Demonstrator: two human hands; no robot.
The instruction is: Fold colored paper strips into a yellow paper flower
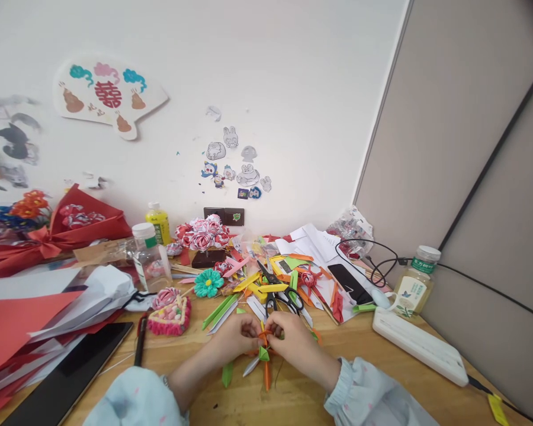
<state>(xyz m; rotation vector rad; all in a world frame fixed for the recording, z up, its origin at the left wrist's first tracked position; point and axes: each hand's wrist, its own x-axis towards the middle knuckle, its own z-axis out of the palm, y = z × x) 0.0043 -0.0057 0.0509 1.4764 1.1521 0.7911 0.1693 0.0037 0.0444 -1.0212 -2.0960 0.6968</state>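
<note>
Paper strips [267, 376] orange, green, white; sleeves [359, 387] pale blue, pink-specked; flower [208, 283] turquoise, yellow-centred; scissors [269, 273] black.

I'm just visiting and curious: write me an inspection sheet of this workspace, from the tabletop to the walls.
Surface: wooden tabletop; items crowd its far side.
Job's things: orange paper piece at the fingertips; green paper piece just below; finer folds too small to tell.
Clutter: scissors among folded strips; phone; red paper at left.
Hands: left hand and right hand both pinch the orange piece.
Cables: black cable looped near the phone; black cord from white oblong device.
Surroundings: stickers on white wall; grey panel at right.
</note>
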